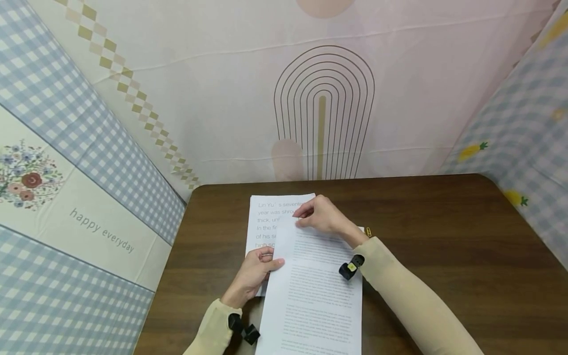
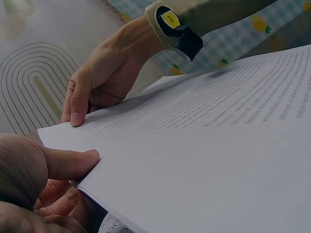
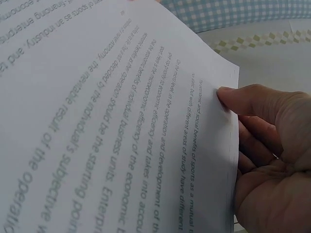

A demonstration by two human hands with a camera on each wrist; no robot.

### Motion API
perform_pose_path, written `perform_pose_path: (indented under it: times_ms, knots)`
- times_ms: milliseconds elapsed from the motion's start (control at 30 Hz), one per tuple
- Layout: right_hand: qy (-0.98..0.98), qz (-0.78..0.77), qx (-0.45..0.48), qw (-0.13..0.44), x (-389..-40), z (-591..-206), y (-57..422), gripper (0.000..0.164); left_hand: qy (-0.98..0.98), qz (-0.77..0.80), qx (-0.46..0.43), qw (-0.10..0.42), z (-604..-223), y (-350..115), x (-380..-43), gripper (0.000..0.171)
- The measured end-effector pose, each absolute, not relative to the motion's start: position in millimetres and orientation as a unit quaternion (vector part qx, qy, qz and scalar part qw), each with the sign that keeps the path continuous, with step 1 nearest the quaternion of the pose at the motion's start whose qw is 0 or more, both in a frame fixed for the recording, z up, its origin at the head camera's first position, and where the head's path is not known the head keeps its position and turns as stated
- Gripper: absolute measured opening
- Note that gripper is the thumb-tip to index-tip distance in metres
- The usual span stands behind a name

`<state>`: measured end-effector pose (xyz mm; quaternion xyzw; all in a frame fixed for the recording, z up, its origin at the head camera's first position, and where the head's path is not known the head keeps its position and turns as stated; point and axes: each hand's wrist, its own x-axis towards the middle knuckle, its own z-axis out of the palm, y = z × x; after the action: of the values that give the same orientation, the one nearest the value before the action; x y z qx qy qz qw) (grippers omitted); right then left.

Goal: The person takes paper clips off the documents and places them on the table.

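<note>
A small stack of printed sheets in fine text (image 1: 321, 301) is held raised and tilted over the table. My left hand (image 1: 255, 273) pinches its left edge, thumb on top and fingers curled beneath, as the left wrist view shows. At the top edge my right hand (image 1: 323, 215) pinches the paper between thumb and fingers; in the right wrist view the thumb (image 3: 248, 99) presses on the printed face. Partly covered behind lies a large-print sheet (image 1: 263, 222), its visible lines starting "Lin Yu's". Beside my right wrist is a yellow paper clip (image 1: 368, 231).
Dark wooden table (image 1: 443, 256) spreads out on both sides of the papers. A patterned cloth (image 1: 230, 108) hangs behind its far edge, with checked cloths (image 1: 102, 143) at the left and right. Black wrist cameras (image 1: 350, 266) sit on both sleeves.
</note>
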<state>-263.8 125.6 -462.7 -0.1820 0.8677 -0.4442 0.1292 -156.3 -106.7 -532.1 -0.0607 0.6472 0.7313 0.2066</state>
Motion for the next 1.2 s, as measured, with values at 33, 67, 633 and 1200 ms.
perform_pose_path:
  times_ms: [33, 67, 633, 1200]
  knots:
    - [0.867, -0.445, -0.182, 0.129, -264.0, -463.1, 125.9, 0.016, 0.647, 0.731, -0.06, 0.207, -531.7, -106.8, -156.3, 0.028]
    - [0.867, -0.445, -0.182, 0.129, -264.4, -463.6, 126.2, 0.016, 0.647, 0.731, -0.06, 0.207, -531.4, -106.8, -156.3, 0.028]
    - [0.862, -0.455, -0.184, 0.128, -269.3, -463.9, 131.9, 0.01, 0.651, 0.727, -0.054, 0.212, -530.4, -106.6, -155.9, 0.019]
    - [0.863, -0.439, -0.206, 0.141, -269.5, -464.2, 130.2, 0.011, 0.644, 0.734, -0.048, 0.212, -533.2, -105.3, -156.0, 0.023]
